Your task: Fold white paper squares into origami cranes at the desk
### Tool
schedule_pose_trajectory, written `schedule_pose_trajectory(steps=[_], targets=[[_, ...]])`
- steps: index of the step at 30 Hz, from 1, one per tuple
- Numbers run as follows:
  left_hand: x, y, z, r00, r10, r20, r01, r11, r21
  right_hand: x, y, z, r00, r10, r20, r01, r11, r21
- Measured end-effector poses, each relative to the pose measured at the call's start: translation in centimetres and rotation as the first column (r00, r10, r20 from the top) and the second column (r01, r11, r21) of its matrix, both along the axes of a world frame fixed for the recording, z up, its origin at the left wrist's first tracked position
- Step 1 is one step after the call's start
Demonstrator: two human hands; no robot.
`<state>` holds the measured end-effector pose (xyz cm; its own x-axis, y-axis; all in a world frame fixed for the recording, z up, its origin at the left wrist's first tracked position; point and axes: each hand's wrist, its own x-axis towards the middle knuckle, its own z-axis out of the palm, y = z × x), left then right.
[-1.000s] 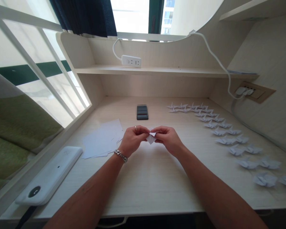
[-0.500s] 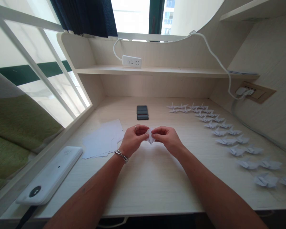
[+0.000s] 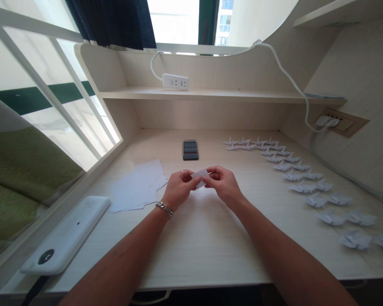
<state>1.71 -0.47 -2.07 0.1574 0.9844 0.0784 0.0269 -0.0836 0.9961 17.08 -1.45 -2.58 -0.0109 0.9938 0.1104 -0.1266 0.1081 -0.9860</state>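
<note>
A small folded piece of white paper (image 3: 199,174) is held just above the light wooden desk (image 3: 204,238), at its middle. My left hand (image 3: 178,189), with a ring and a metal bracelet, pinches the paper's left side. From the right, my right hand (image 3: 221,182) grips its other side. Both hands have their fingers closed on the paper, which now shows a flat upper face.
A loose stack of white sheets (image 3: 137,187) lies left of my hands. Several folded paper cranes (image 3: 306,175) run in rows along the right. A dark phone (image 3: 190,150) lies behind my hands, a white device (image 3: 67,236) at the left edge, a power strip (image 3: 175,81) on the shelf.
Both hands have turned the folded paper over between them. Its point hung down earlier; a flat face is up now. The hands stayed in the same place.
</note>
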Motion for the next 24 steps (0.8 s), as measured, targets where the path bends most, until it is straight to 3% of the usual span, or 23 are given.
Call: schedule_pose_trajectory(steps=[7, 13, 18, 24], targets=[[0.14, 0.06, 0.01, 0.995, 0.085, -0.042, -0.081, 0.993, 0.086, -0.19, -0.09, -0.17, 0.998, 0.057, 0.012, -0.057, 0.998, -0.023], [0.49, -0.26, 0.09, 0.995, -0.063, 0.071, 0.069, 0.994, -0.081, -0.19, 0.16, -0.06, 0.996, -0.078, -0.053, 0.079, 0.997, 0.023], [0.45, -0.18, 0.36, 0.999, -0.04, 0.013, 0.04, 0.999, -0.004, -0.11, 0.19, 0.17, 0.991, -0.079, -0.11, 0.077, 0.997, -0.019], [-0.16, 0.39, -0.28, 0.998, 0.054, -0.028, -0.051, 0.995, 0.087, 0.35, 0.08, 0.02, 0.996, 0.046, 0.078, -0.041, 0.998, -0.057]])
